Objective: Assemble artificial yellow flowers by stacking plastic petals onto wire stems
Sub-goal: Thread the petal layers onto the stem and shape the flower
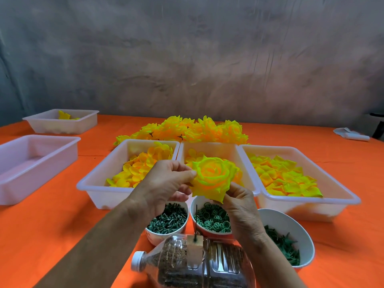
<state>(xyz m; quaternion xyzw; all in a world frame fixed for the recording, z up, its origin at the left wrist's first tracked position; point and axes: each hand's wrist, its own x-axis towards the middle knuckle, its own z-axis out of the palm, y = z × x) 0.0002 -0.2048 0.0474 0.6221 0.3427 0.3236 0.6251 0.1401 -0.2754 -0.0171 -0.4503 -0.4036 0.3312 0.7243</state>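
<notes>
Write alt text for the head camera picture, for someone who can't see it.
Two hands, left hand and right hand, hold a yellow flower above bowls of green parts. Behind it, white trays of petals sit on an orange table.

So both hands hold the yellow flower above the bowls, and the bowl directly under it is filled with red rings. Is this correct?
Not quite: the rings are green, not red. The head view shows this. The rest holds: the left hand and the right hand both hold the yellow flower above the bowls, and the ring bowl sits directly under it.
</notes>
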